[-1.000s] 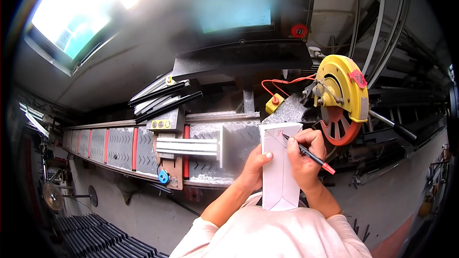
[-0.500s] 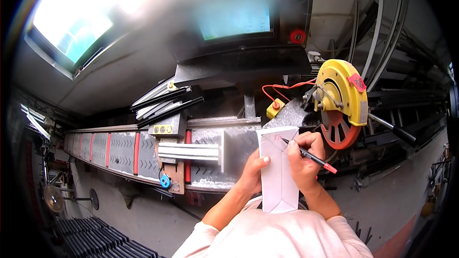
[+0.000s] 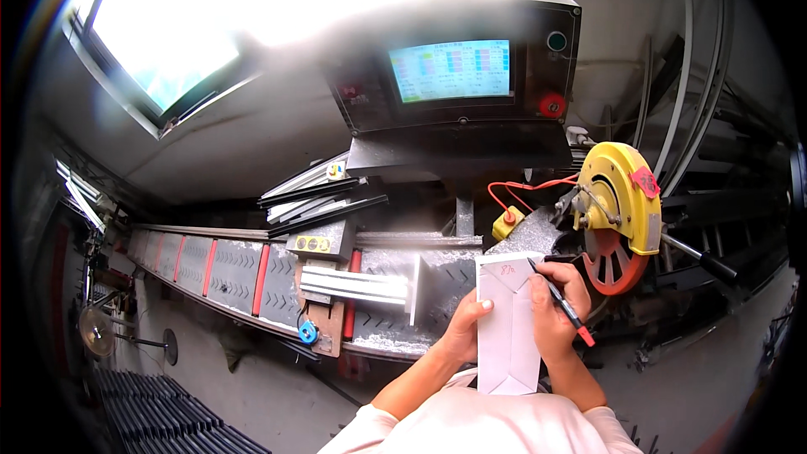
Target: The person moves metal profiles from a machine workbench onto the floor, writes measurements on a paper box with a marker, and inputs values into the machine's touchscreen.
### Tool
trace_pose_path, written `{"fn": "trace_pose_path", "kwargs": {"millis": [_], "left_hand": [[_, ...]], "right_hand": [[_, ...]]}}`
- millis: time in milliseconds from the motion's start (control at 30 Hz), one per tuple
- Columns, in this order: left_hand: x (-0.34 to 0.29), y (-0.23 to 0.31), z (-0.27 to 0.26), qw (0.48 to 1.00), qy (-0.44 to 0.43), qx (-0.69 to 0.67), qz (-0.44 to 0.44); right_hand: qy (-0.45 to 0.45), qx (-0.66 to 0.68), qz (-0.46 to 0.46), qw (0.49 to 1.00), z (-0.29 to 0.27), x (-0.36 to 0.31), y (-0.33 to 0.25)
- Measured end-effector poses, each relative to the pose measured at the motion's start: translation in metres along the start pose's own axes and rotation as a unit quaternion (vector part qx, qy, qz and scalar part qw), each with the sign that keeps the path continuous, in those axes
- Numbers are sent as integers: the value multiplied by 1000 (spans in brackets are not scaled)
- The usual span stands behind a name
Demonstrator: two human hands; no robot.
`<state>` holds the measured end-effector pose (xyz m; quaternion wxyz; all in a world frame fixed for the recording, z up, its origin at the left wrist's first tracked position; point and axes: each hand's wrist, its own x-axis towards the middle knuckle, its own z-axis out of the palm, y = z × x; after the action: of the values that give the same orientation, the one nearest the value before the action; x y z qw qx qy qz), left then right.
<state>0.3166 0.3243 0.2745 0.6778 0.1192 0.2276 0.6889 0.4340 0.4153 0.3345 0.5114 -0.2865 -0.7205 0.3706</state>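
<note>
A long white paper packet [image 3: 508,340] with folded ends stands in front of my chest. My left hand [image 3: 465,326] grips its left edge, thumb on the front face. In my right hand [image 3: 556,307] is a black marker pen [image 3: 565,307] with a red end, held in a writing grip. Its tip is close to the packet's upper right corner; whether it touches I cannot tell. Red handwriting shows near the packet's top edge.
Beyond my hands runs a long machine bed [image 3: 235,273] with red cross strips and a metal profile fixture [image 3: 353,284]. A yellow-guarded cutting saw [image 3: 626,193] stands to the right. Behind is a control panel with a lit screen [image 3: 452,70]; black bars [image 3: 168,412] lie lower left.
My view has tilted up and left, so the scene sits lower and further right. The pen tip has shifted from the red writing toward the packet's upper right corner.
</note>
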Motion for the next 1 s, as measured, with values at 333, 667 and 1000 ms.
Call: {"fn": "trace_pose_path", "kwargs": {"millis": [333,667,1000], "left_hand": [[-7,3,0,1000,-13,4,5],[-9,9,14,999,32,28,24],[-8,8,10,999,23,27,20]], "right_hand": [[30,105,54,992,5,-9,-3],[26,119,43,992,7,-3,-6],[-4,52,8,999,4,-2,-5]]}}
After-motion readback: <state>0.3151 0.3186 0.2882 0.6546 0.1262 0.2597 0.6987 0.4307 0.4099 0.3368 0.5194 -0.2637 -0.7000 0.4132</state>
